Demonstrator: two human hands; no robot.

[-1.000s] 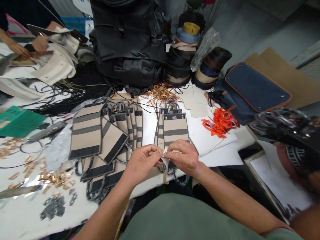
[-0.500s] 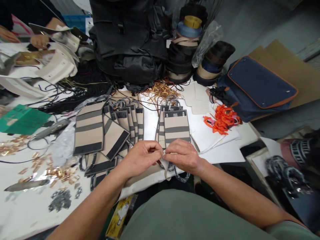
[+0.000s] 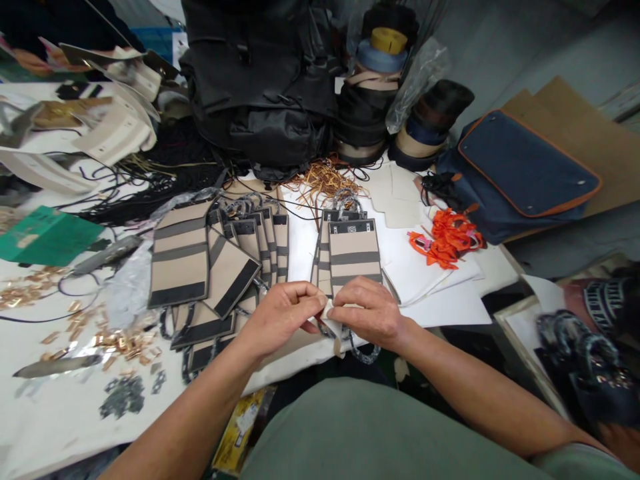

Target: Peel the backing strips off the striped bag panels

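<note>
At the table's front edge, my left hand (image 3: 285,315) and my right hand (image 3: 369,311) meet with their fingertips pinched. Between them is a small whitish strip (image 3: 332,327), thin like paper or tape, partly hidden by the fingers. Just beyond my right hand lies a small stack of beige-and-grey striped panels (image 3: 354,248), dark-edged at the top, with looped handles. A wrapped dark handle (image 3: 366,353) hangs over the edge below my right hand. To the left of my left hand is a larger pile of similar striped panels (image 3: 179,257).
Gold metal pieces (image 3: 127,340) and a grey-handled tool (image 3: 57,365) lie at left, near a green box (image 3: 47,237). A black backpack (image 3: 260,87) stands behind, beside webbing rolls (image 3: 367,100). Orange ribbons (image 3: 447,239) and a blue bag (image 3: 525,163) are at right. Another person is at far left.
My hands stay together, with small finger shifts on the whitish strip. The other person's hand at far left has drawn back from the table. The view has shifted slightly.
</note>
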